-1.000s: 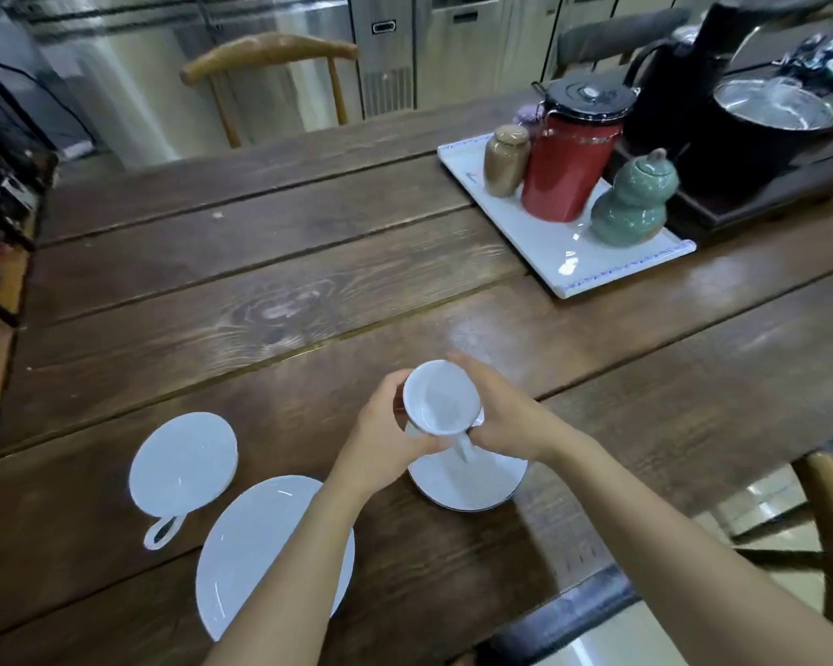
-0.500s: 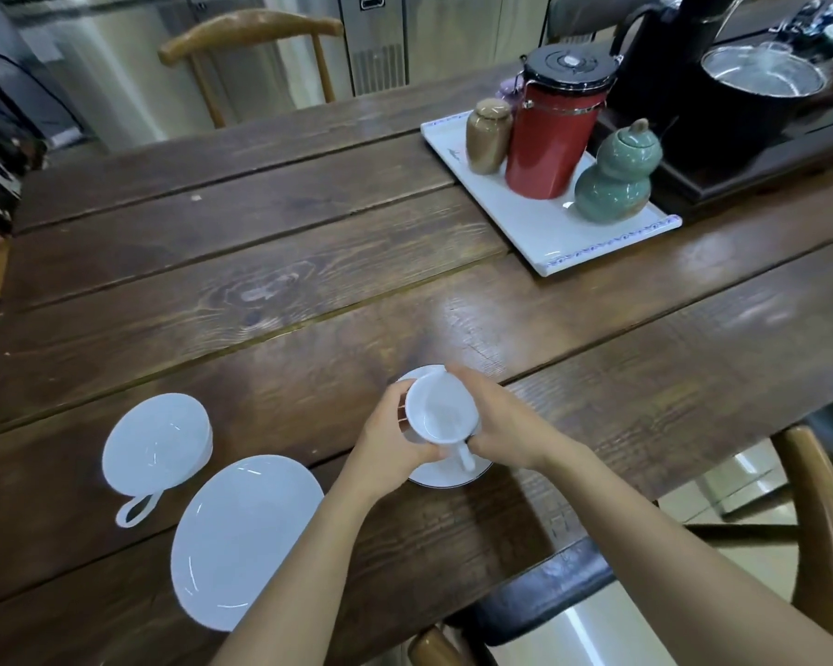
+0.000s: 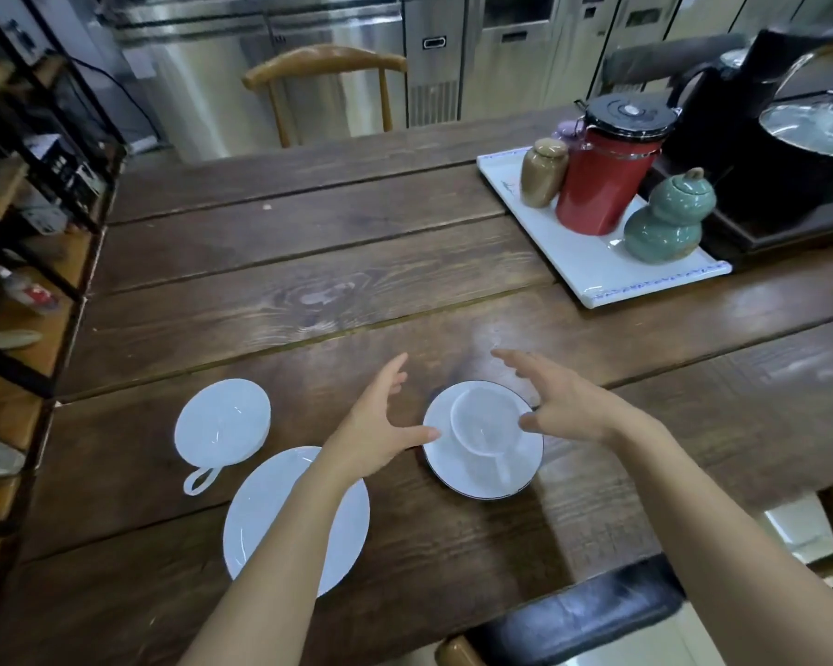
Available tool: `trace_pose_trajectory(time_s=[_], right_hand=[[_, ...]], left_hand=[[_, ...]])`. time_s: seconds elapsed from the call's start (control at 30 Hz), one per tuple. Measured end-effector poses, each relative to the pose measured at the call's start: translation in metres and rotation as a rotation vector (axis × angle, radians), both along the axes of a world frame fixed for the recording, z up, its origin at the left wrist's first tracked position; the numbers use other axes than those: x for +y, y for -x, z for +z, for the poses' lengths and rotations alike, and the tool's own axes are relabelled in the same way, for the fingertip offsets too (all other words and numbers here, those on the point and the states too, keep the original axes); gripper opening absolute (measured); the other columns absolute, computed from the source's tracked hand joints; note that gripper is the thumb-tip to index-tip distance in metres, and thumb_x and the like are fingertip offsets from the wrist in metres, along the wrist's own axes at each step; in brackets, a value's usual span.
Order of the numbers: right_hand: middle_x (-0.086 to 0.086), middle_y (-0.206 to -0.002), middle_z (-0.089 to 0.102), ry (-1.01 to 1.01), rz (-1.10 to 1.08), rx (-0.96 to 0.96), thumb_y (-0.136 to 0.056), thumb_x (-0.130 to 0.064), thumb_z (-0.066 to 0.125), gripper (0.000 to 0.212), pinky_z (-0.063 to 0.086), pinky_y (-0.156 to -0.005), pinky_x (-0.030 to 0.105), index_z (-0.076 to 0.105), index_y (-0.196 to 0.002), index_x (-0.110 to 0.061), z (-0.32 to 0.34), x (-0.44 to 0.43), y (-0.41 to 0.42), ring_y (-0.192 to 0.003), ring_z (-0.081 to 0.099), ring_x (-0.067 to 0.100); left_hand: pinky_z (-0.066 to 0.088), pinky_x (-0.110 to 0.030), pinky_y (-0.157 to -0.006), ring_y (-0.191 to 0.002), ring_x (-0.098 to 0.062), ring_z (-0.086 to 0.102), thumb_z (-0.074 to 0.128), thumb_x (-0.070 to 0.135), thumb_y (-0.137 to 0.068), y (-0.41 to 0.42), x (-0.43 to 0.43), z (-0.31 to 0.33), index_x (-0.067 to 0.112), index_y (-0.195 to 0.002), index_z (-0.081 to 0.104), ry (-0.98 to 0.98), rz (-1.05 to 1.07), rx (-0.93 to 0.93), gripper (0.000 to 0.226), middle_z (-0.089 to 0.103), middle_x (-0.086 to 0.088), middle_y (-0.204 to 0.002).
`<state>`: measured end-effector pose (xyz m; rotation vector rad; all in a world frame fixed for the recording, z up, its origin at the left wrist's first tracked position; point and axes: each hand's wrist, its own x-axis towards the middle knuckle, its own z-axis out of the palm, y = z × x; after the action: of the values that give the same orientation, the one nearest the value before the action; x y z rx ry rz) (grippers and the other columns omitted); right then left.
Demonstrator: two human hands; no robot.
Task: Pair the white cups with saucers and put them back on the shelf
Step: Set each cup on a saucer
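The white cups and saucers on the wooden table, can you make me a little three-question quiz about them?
1. True or false: the white cup with its handle toward the person sits on the dark-rimmed white saucer.
2. What lies nearest the other white cup? A) plain white saucer B) red canister C) green gourd jar
3. Fill in: the left hand and right hand are ____, holding nothing.

Key: 1 true; 2 A; 3 open
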<state>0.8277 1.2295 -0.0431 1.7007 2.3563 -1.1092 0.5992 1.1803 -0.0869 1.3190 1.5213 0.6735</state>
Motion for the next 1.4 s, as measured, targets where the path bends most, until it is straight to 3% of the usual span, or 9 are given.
trace_pose_trajectory(time_s=[0.13,0.23,0.43,0.57,0.67,0.83,1.0,1.13,1.4], right_hand=[[-0.005,-0.148,0.035,-0.013,0.073,0.092,-0.078,-0.025,0.07,0.089,0.032,-0.107,0.032,0.017,-0.148,-0.036,0.003,0.004,0.048,-0.134,0.035,0.016],[-0.002,-0.155,0.027,0.008,0.141,0.124,-0.072,-0.037,0.075,0.101,0.029,-0.113,0.045,0.009,-0.148,-0.039,-0.011,0.006,0.096,-0.142,0.027,0.021],[0.0,-0.158,0.023,0.007,0.249,0.17,-0.073,-0.034,0.077,0.106,0.024,-0.116,0.044,0.005,-0.151,-0.029,-0.034,0.0,0.19,-0.145,0.022,0.017],[-0.002,-0.159,0.017,0.054,0.271,0.174,-0.072,-0.032,0.078,0.111,0.021,-0.118,0.043,0.002,-0.151,-0.026,-0.05,-0.006,0.235,-0.146,0.017,0.016],[-0.003,-0.157,0.024,0.044,0.274,0.168,-0.07,-0.031,0.08,0.111,0.025,-0.116,0.046,0.004,-0.151,-0.025,-0.06,-0.012,0.258,-0.143,0.024,0.019],[-0.013,-0.133,0.045,0.054,0.239,0.245,-0.058,-0.031,0.082,0.1,0.044,-0.099,0.05,0.022,-0.138,-0.035,-0.073,-0.016,0.271,-0.123,0.046,0.016],[-0.022,-0.124,0.044,0.051,0.224,0.342,-0.057,-0.026,0.082,0.088,0.048,-0.095,0.048,0.029,-0.125,-0.043,-0.076,-0.015,0.27,-0.119,0.047,0.011],[-0.021,-0.124,0.045,0.034,0.235,0.397,-0.059,-0.023,0.083,0.086,0.049,-0.095,0.045,0.032,-0.126,-0.042,-0.071,-0.017,0.268,-0.119,0.047,0.01],[-0.018,-0.13,0.035,0.04,0.238,0.511,-0.065,-0.017,0.082,0.089,0.046,-0.1,0.03,0.024,-0.124,-0.05,-0.055,-0.036,0.24,-0.123,0.039,0.003]], left_hand=[[0.03,-0.033,-0.11,-0.14,-0.015,0.033,0.079,0.025,-0.074,0.042,-0.013,0.01,0.039,-0.147,0.02,-0.034,0.11,0.0,0.095,0.033,0.005,-0.153],[0.03,-0.032,-0.108,-0.141,-0.017,0.031,0.078,0.024,-0.076,0.077,-0.027,0.017,0.04,-0.146,0.021,-0.063,0.188,0.04,0.092,0.032,0.006,-0.154],[0.032,-0.032,-0.103,-0.138,-0.016,0.033,0.078,0.024,-0.075,0.16,-0.055,0.023,0.036,-0.147,0.021,-0.055,0.332,0.145,0.093,0.033,0.008,-0.153],[0.032,-0.041,-0.109,-0.141,-0.022,0.031,0.078,0.023,-0.075,0.198,-0.064,0.009,0.033,-0.148,0.022,0.005,0.403,0.127,0.093,0.03,0.004,-0.155],[0.031,-0.041,-0.111,-0.141,-0.022,0.03,0.079,0.024,-0.075,0.21,-0.064,-0.006,0.033,-0.148,0.022,0.044,0.411,0.077,0.093,0.03,0.003,-0.156],[0.033,-0.037,-0.111,-0.135,-0.012,0.036,0.079,0.02,-0.073,0.217,-0.061,-0.026,0.035,-0.143,0.031,0.078,0.329,0.026,0.086,0.041,0.013,-0.143],[0.037,-0.024,-0.098,-0.125,-0.007,0.044,0.079,0.015,-0.071,0.218,-0.062,-0.033,0.055,-0.119,0.037,0.055,0.325,-0.015,0.075,0.048,0.029,-0.122],[0.038,-0.03,-0.102,-0.126,-0.008,0.043,0.079,0.016,-0.071,0.214,-0.065,-0.03,0.051,-0.123,0.036,0.017,0.328,-0.003,0.075,0.05,0.02,-0.128],[0.038,-0.028,-0.103,-0.125,-0.007,0.043,0.078,0.015,-0.074,0.183,-0.083,-0.006,0.051,-0.12,0.035,-0.084,0.339,0.015,0.073,0.048,0.019,-0.128]])
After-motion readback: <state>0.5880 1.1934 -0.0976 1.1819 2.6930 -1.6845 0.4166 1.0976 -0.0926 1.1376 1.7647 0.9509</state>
